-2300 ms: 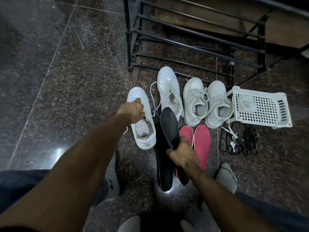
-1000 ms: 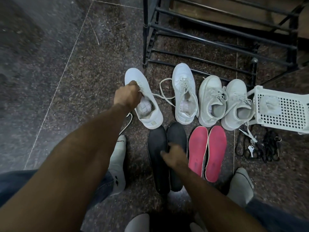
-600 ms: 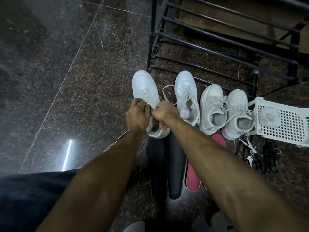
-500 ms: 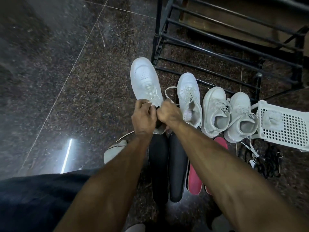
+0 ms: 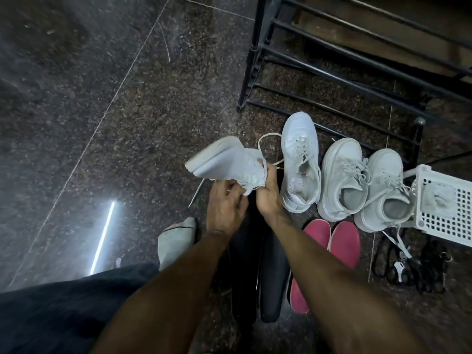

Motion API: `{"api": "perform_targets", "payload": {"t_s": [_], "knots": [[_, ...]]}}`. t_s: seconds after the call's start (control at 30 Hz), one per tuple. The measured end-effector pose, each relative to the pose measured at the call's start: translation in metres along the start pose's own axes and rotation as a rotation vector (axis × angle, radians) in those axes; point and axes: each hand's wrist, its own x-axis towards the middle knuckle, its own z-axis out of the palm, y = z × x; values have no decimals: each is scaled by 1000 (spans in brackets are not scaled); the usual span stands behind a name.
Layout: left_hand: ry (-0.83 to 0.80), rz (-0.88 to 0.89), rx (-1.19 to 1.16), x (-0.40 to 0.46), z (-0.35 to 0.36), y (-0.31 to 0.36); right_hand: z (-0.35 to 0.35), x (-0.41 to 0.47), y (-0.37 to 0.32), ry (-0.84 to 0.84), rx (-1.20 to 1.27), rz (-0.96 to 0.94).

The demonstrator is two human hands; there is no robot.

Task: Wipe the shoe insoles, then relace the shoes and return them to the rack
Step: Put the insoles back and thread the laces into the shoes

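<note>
While tilted, white shoe (image 5: 224,160), seemingly gripped, both hands

Floor (image 5: 127,103): polished speckled stone, glossy. Rack (image 5: 332,77): black metal bars. Basket (image 5: 449,215): white perforated plastic. Insoles (image 5: 270,272): matt black.

dim, wide-angle warp; floor (image 5: 76,123) glare streak, perhaps slight motion blur.

place: a home, likely an entryway
floor: polished dark granite floor (image 5: 132,103) with tile seams
far right: black metal shoe rack (image 5: 339,80)
near it: white sneakers (image 5: 342,180) in a row, white plastic basket (image 5: 444,208)
</note>
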Motion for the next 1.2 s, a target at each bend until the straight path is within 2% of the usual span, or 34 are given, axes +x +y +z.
{"api": "perform_targets", "payload": {"t_s": [0.07,0.13,0.27,0.43,0.5,0.6,0.73,0.87,0.9,0.97,1.03,1.07,1.13,1.2], "knots": [[20,8,-3,6,-1,9,1,2,-9,18,232,69],[49,57,97,6,0,15,0,-2,-16,-9,447,141],[-21,302,269,13,-1,15,-15,-6,-3,-104,557,324],[81,330,276,23,5,34,-32,3,-6,-142,804,390],[62,303,300,22,2,26,-25,0,-7,-210,609,373],[-16,277,320,44,-13,16,-19,2,-19,-191,340,292],[-60,268,254,84,-34,16,-27,9,-37,-194,213,179],[-172,218,306,100,-39,1,-33,0,-44,-311,104,280],[-217,167,339,101,-40,-3,-33,-4,-42,-309,147,291],[-322,57,413,102,-41,-11,-27,-18,-28,-179,189,247],[-415,6,445,99,-40,-17,-20,-42,1,31,-59,176],[-439,-11,424,98,-39,-19,-16,-60,15,62,-247,181],[-447,-52,361,95,-36,-18,-8,-96,39,-35,-488,221],[-462,-80,346,94,-34,-15,0,-122,51,-142,-610,310]]}}
